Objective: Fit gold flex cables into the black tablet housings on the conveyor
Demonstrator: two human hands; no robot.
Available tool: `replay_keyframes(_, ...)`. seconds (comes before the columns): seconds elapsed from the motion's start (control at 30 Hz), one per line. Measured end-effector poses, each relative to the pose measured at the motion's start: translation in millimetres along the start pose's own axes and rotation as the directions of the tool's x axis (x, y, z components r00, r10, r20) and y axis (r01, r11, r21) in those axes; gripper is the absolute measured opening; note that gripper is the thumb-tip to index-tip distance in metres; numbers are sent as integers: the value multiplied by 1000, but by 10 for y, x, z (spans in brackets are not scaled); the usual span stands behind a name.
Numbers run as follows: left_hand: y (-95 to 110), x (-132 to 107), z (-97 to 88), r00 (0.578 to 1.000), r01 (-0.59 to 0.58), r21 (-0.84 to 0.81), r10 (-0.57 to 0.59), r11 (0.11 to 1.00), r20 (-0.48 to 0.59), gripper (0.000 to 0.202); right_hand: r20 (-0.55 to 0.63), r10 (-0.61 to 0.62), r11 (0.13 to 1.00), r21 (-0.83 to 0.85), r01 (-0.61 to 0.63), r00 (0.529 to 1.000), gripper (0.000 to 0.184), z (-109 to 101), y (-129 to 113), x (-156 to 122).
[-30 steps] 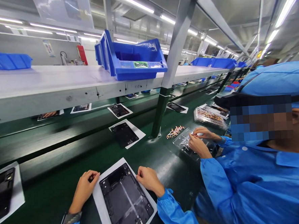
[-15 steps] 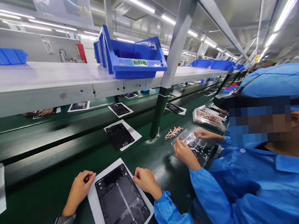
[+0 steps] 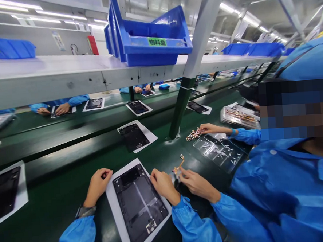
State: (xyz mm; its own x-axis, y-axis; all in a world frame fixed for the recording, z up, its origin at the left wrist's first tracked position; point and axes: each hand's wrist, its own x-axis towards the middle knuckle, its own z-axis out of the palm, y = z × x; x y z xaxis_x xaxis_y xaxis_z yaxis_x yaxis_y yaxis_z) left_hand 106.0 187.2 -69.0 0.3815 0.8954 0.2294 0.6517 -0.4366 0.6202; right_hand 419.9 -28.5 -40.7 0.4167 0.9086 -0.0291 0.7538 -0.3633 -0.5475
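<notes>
A black tablet housing (image 3: 133, 203) lies open side up on a white sheet (image 3: 119, 227) in front of me. A pale strip runs down its middle, and a small board sits near its lower end. At the sheet's upper left edge is my left hand (image 3: 98, 185), closed, its fingers curled round an empty gap. My right hand (image 3: 164, 186) rests at the housing's right edge with bent, closed fingers; whatever lies under the fingertips is hidden. Beside it, a co-worker's hand (image 3: 198, 184) holds a copper-coloured flex cable (image 3: 180, 165).
The co-worker's other hand (image 3: 215, 128) reaches to a pile of flex cables (image 3: 194, 134) by a clear tray (image 3: 220, 150). More housings (image 3: 133, 137) lie along the green bench. A post (image 3: 181, 105) supports a shelf (image 3: 79, 80) bearing a blue bin (image 3: 157, 44).
The co-worker's near hand has come toward my right hand with a flex cable, and the other hand has gone to the cable pile. My hands stay beside the housing; the view has shifted.
</notes>
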Motion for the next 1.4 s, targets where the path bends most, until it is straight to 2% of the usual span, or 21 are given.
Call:
replay_keyframes(0.1,37,-9,-9,1000,9,-5,-9,1000,3,40,8,-26,999,30,26,1000,10,358,-385,91)
replay_keyframes(0.2,35,-14,-13,1000,15,-8,-15,1000,-6,40,-32,-2,1000,29,3,999,15,465,-464,109)
replay_keyframes(0.27,12,-16,-8,1000,19,-18,-19,1000,-8,40,-117,83,997,3,-83,990,18,398,-308,74)
replay_keyframes(0.37,-32,-11,12,1000,25,-42,-25,999,1,39,-291,233,967,-32,-252,928,20,280,17,24)
replay_keyframes(0.43,-53,-2,25,999,36,-61,-36,997,5,39,-336,245,961,-39,-274,909,20,271,165,21)
replay_keyframes(0.5,-62,8,30,999,50,-79,-50,996,4,39,-344,226,964,-54,-260,911,18,316,230,40)
replay_keyframes(0.6,-65,18,24,997,71,-100,-71,992,8,40,-379,198,967,-76,-244,904,22,382,235,74)
replay_keyframes(0.67,-73,19,19,997,77,-120,-76,990,15,40,-420,162,973,-82,-215,893,28,352,209,81)
replay_keyframes(0.73,-78,20,17,997,70,-163,-73,984,-13,38,-467,113,981,-86,-172,877,34,236,151,68)
replay_keyframes(0.87,57,17,-20,979,-27,-241,-23,970,-202,35,-521,8,998,-54,-43,854,40,-150,-152,-8)
replay_keyframes(0.93,283,-29,-71,966,-115,-302,36,946,-256,33,-452,-27,994,79,70,892,36,-320,-407,-56)
replay_keyframes(1.0,611,-140,-128,972,-186,-395,108,900,-211,30,-343,-65,956,249,158,937,33,-423,-683,-89)
replay_keyframes(1.1,1133,-409,-143,973,-192,-518,231,834,11,33,-201,-140,890,404,212,969,32,-451,-1024,-82)
replay_keyframes(1.17,1365,-591,-76,946,-163,-575,292,801,139,50,-118,-186,854,472,220,975,31,-410,-1165,-34)
replay_keyframes(1.27,1439,-793,72,949,-90,-590,249,803,194,50,31,-252,800,569,191,967,29,-306,-1262,89)
replay_keyframes(1.33,1358,-900,132,974,-63,-532,168,845,151,41,134,-304,787,593,170,943,28,-222,-1282,194)
replay_keyframes(1.4,1246,-1011,135,992,-79,-401,112,913,60,39,206,-354,796,579,179,912,26,-122,-1290,311)
